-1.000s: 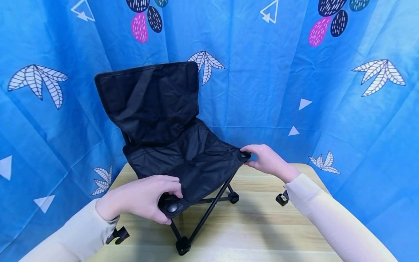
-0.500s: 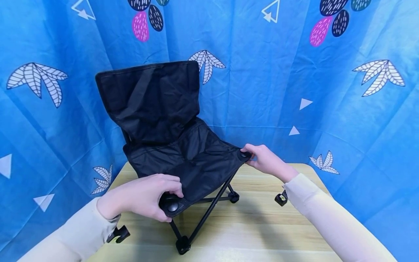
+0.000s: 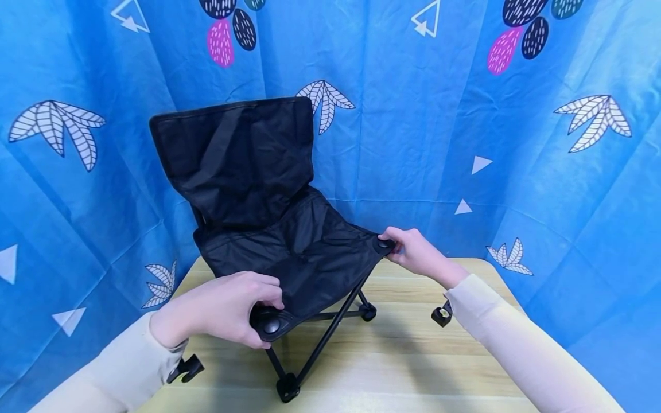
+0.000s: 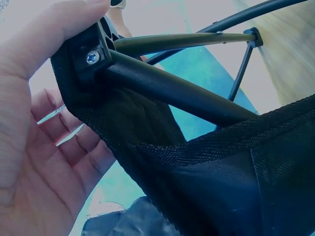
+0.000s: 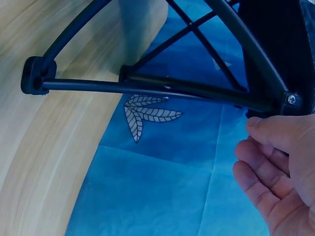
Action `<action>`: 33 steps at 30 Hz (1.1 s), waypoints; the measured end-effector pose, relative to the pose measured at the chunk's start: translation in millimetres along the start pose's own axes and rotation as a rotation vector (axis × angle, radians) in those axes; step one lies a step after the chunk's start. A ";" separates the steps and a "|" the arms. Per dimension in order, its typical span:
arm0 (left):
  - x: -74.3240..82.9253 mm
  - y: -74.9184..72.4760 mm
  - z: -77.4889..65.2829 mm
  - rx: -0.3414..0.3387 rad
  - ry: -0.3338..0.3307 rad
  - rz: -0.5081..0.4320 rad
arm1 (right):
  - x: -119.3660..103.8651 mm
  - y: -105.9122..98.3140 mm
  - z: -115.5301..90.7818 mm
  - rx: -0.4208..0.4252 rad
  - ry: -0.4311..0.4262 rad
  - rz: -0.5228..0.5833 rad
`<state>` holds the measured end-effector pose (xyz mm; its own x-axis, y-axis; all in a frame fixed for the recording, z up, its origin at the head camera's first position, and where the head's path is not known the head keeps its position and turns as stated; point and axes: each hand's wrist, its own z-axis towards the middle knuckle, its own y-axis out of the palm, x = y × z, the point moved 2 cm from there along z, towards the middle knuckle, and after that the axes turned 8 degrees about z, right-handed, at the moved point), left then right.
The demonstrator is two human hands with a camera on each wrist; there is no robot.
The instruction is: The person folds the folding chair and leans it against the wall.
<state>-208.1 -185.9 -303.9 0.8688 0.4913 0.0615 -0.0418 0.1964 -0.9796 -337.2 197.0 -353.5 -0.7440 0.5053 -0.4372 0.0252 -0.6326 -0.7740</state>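
A black folding camp chair (image 3: 304, 258) stands unfolded, its fabric backrest (image 3: 232, 166) upright at the back. My left hand (image 3: 222, 312) grips the front left seat corner (image 3: 271, 325), thumb below and fingers over the top. In the left wrist view the thumb lies by a screwed plastic joint (image 4: 92, 57), where metal tubes (image 4: 172, 91) meet under the fabric. With thumb and fingers, my right hand (image 3: 420, 255) pinches the front right corner (image 3: 384, 244). The right wrist view shows that thumb by the corner joint (image 5: 291, 100); part of the fingers is out of view.
The chair's feet (image 3: 287, 387) rest on a light wooden table (image 3: 413, 367). A blue patterned curtain (image 3: 403, 143) hangs behind and along both sides. Crossed legs (image 5: 189, 27) run beneath the seat. Dark wrist mounts (image 3: 442, 314) hang below both sleeves.
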 end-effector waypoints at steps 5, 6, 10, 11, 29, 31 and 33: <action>-1.0 -0.9 -1.5 0.011 -0.009 -0.021 | 0.5 2.5 1.1 0.026 -0.015 0.008; -1.1 -1.4 -1.7 0.011 -0.014 -0.033 | 0.6 2.7 1.3 0.031 -0.018 0.009; -2.8 -2.6 -2.0 0.011 -0.020 -0.072 | -0.1 3.3 1.8 0.050 -0.021 0.020; -3.4 -2.8 -1.9 0.011 -0.020 -0.078 | -0.6 3.4 1.8 0.052 -0.017 0.024; -2.2 -13.0 3.3 0.056 0.042 0.007 | -9.8 -0.8 5.1 0.070 0.044 0.040; -3.0 -13.0 4.2 0.062 0.045 0.010 | -10.4 -1.6 5.5 0.072 0.046 0.037; -4.3 -12.9 5.1 0.065 0.040 0.011 | -11.2 -2.5 5.6 0.077 0.045 0.034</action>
<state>-213.8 -186.3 -290.5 0.8871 0.4597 0.0423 -0.0816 0.2464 -0.9657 -332.7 189.7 -344.1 -0.7125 0.5077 -0.4844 -0.0024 -0.6921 -0.7218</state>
